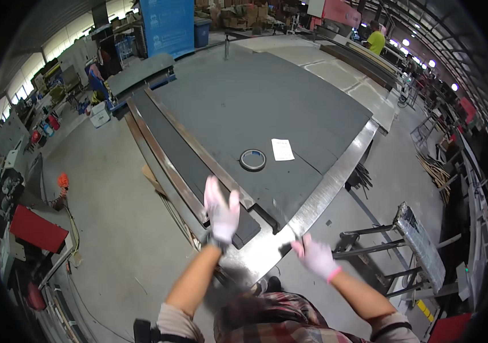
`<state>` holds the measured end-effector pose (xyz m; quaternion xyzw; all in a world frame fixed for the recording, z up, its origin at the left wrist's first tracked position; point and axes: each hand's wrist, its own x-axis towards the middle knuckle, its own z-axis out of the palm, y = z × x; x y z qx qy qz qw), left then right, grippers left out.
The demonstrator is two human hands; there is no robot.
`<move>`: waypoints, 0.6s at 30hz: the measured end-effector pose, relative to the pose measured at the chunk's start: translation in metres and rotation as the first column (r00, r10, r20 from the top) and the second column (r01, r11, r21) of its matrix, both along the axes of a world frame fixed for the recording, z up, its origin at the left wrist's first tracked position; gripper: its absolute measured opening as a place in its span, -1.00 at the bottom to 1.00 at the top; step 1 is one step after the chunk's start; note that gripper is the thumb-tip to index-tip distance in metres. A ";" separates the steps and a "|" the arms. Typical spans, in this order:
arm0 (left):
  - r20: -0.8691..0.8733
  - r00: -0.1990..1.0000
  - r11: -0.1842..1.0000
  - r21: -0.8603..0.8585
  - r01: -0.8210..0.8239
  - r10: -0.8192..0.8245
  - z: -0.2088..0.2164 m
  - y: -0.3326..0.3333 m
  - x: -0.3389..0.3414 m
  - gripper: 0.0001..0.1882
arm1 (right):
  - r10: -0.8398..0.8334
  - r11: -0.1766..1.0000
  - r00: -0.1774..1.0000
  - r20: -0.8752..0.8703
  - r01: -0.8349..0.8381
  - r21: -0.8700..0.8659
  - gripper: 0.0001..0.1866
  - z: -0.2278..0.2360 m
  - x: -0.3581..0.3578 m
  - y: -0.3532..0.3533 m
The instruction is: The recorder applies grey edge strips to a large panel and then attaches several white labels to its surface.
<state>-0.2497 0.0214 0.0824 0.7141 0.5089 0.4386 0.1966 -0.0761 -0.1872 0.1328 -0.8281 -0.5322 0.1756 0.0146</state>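
My left hand, in a pale glove, is raised with fingers spread above the near corner of a long dark strip lying between two metal bars. My right hand, also gloved, hovers over the near end of the shiny metal rail that edges the large dark grey sheet. Its fingers are pinched around a thin rod that points up and left. A roll of tape and a white paper slip lie on the sheet beyond both hands.
A metal trestle stand is at my right, with a bundle of rods under the table edge. A red cabinet and cables lie on the floor to the left. A blue panel and a person in a yellow-green shirt are far back.
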 end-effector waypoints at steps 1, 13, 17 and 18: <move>0.222 0.973 0.996 -0.075 -0.045 0.061 0.000 -0.031 -0.004 -0.29 | 0.009 0.993 0.999 -0.039 -0.005 0.116 -0.56 0.008 0.015 0.028; 0.408 0.850 0.636 -0.763 0.117 0.333 -0.058 -0.098 -0.001 -0.35 | -0.162 0.881 0.673 -0.721 0.429 0.202 -0.32 -0.139 -0.054 0.106; 0.579 0.723 0.604 -0.746 0.282 0.377 -0.027 -0.152 -0.019 -0.61 | -0.153 0.889 0.449 -0.880 0.452 0.076 -0.52 -0.096 -0.049 0.038; 0.542 0.737 0.542 -0.791 0.284 0.405 -0.026 -0.172 -0.019 -0.66 | -0.186 0.874 0.396 -0.899 0.485 0.033 -0.50 -0.106 -0.043 0.010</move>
